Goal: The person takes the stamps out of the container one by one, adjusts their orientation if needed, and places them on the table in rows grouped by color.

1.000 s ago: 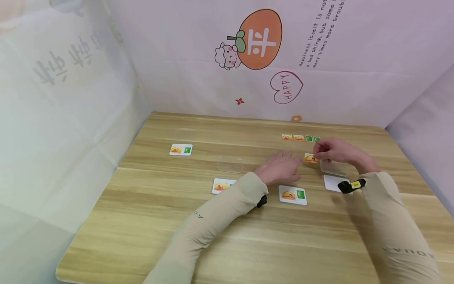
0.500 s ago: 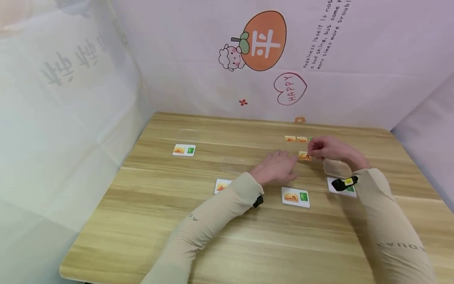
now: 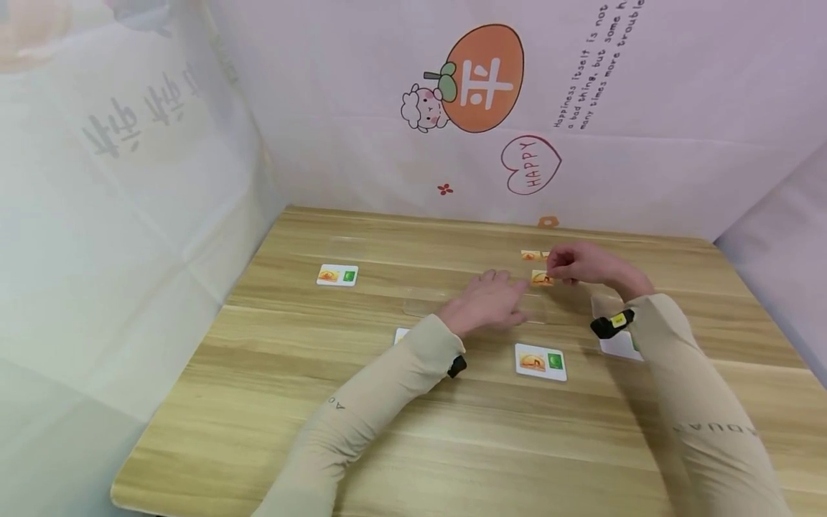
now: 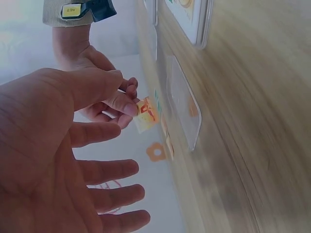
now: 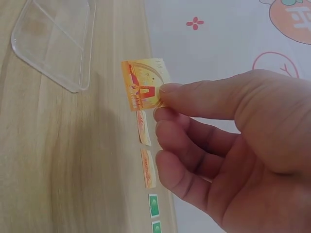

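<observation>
My right hand point(image 3: 584, 266) pinches an orange-and-yellow stamp point(image 5: 143, 85) with a red figure between thumb and index finger, above the table. My left hand point(image 3: 487, 301) has its fingers spread and holds nothing; its fingertips are just left of the stamp in the head view. Beneath the left hand, partly covered, lies a clear plastic case piece point(image 4: 184, 102). Nearer the person is a white card point(image 3: 540, 350) bearing an orange and a green stamp. Behind the right hand runs a row of small orange stamps point(image 5: 148, 167) and green stamps point(image 5: 154, 205).
Another white card point(image 3: 337, 281) with stamps lies at the left, a clear piece point(image 3: 349, 248) behind it. A third card point(image 3: 402, 334) is mostly under the left sleeve. A fourth card point(image 3: 620, 345) lies below the right wrist. A printed cloth point(image 3: 355, 158) hangs behind the table.
My right hand has carried the stamp leftward, now covering part of the back row of stamps. My left hand has also shifted left, uncovering some of the clear piece beneath it.
</observation>
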Available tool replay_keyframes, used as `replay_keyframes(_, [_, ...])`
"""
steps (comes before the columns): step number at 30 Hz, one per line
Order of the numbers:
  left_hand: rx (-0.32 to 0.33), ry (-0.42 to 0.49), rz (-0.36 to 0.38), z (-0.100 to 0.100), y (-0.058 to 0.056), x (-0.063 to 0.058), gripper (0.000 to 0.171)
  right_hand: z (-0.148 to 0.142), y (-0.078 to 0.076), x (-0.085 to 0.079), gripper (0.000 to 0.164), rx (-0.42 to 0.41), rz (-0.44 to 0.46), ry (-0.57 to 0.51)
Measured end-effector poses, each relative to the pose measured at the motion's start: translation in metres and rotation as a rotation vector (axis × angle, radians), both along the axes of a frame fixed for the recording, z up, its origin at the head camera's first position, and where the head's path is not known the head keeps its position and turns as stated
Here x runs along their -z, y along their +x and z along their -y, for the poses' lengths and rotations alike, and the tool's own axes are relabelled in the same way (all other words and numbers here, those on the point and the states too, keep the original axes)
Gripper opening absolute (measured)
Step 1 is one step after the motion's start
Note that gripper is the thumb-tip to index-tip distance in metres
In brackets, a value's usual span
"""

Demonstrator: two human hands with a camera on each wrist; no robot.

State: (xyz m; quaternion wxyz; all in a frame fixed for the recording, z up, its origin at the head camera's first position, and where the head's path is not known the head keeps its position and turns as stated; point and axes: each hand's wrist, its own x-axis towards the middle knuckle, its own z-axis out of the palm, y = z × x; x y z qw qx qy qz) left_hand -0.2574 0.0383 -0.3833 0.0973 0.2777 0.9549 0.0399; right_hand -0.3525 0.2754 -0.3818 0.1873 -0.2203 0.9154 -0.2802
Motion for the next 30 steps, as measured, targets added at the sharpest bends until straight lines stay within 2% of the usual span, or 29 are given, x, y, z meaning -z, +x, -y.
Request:
replay_keyframes(8, [-0.017,0.023,-0.019,0.010,0.000,0.000,0.063,0.008,-0.008,0.000,0.012,0.010,0.001,0.004])
replay_keyframes(14, [-0.031,0.042,-0.027,0.018,0.000,0.005,0.062,0.012,-0.016,0.004,0.014,0.015,0.005,0.005])
replay_keyframes(19, [-0.025,0.039,-0.050,0.026,0.003,0.008,0.062,0.019,-0.024,0.009,0.015,0.019,0.018,0.020])
replay_keyframes(24, [-0.028,0.048,-0.073,0.032,0.006,0.008,0.058,0.027,-0.031,0.011,0.015,0.020,0.033,-0.017])
replay_keyframes(30, [-0.037,0.051,-0.051,0.037,0.011,0.009,0.058,0.036,-0.042,0.015,0.013,0.009,0.021,-0.031])
